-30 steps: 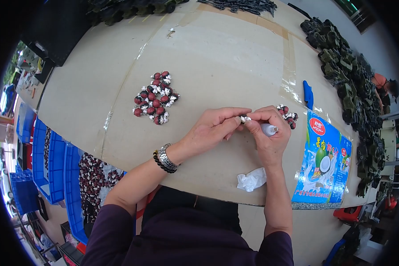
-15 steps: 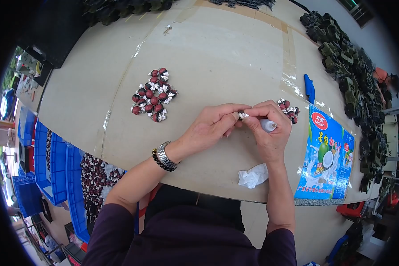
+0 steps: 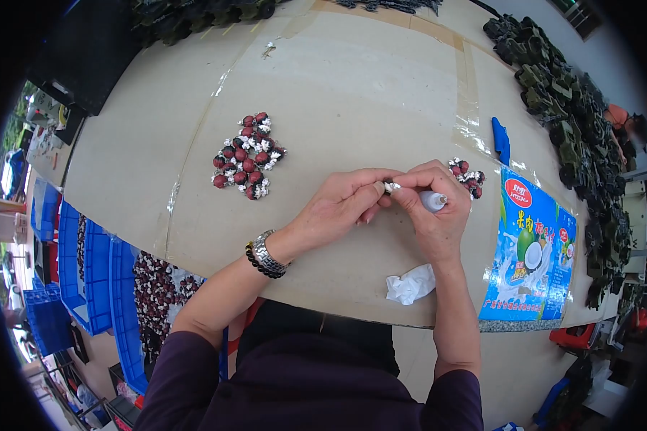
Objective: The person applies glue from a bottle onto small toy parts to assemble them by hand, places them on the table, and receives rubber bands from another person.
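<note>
My left hand (image 3: 343, 203) and my right hand (image 3: 437, 212) meet over the table, their fingertips pinching a small white and dark piece (image 3: 390, 187) between them. A small translucent bottle (image 3: 433, 201) is also tucked in my right hand, its tip pointing right. Just beyond that hand lies a small cluster of red, black and white pieces (image 3: 467, 177). A larger group of such pieces (image 3: 248, 158) sits to the left on the table. Nearer to me, a crumpled white tissue (image 3: 410, 285) rests beside my right forearm.
The table (image 3: 323, 108) has a blue printed sheet (image 3: 528, 251) and a blue tool (image 3: 501, 140) at the right. Dark green toy vehicles (image 3: 564, 136) line the right edge. Blue bins (image 3: 126, 309) stand at the lower left. A person (image 3: 625, 123) is at the far right.
Both hands have shifted slightly left in view, still pinching the small piece. The camera view has moved a little. The groups on the table look unchanged.
</note>
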`<state>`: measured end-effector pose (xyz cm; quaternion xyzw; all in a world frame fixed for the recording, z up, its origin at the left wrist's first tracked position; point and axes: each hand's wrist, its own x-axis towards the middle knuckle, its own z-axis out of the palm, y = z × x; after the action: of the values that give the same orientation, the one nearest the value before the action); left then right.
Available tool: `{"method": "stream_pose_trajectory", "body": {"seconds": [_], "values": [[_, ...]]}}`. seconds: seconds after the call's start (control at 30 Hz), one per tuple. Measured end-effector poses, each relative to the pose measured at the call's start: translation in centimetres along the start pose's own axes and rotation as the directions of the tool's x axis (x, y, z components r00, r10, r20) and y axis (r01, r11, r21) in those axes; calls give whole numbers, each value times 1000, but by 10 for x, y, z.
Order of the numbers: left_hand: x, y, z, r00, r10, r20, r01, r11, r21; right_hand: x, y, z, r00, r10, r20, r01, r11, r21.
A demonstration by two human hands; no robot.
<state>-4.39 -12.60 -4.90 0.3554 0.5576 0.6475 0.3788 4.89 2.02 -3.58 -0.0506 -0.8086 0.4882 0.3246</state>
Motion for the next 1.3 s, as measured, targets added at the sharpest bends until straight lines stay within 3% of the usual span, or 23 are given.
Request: {"method": "stream_pose_trajectory", "body": {"seconds": [0.53,0.63,0.7,0.83,0.9,1.0,1.1,1.23,1.3], "values": [[1,-3,1,1000,-9,15,9,999,-49,0,1,-6,998,-35,59,35,999,4],[1,-3,4,1000,11,-23,-13,996,-88,-3,6,-5,998,51,33,-54,995,83],[1,-2,4,998,50,-33,-50,999,2,-6,4,-4,958,280,57,-286,928,241],[3,-7,-1,997,37,-72,-37,999,-8,-5,7,-4,945,315,89,-328,914,241],[1,-6,-3,999,-27,-28,23,991,-135,0,4,-5,982,165,91,-180,965,192],[1,-11,-7,995,-91,33,96,977,-192,2,2,-7,985,55,163,-82,984,160],[-1,-12,-3,989,-144,38,149,948,-282,2,-2,-5,991,71,114,-94,972,214],[0,-4,-2,994,-104,31,108,956,-274,3,5,-6,996,-16,88,7,995,103],[0,-1,0,1000,-15,14,17,983,-183,3,3,-6,996,-68,50,68,998,14]]}}
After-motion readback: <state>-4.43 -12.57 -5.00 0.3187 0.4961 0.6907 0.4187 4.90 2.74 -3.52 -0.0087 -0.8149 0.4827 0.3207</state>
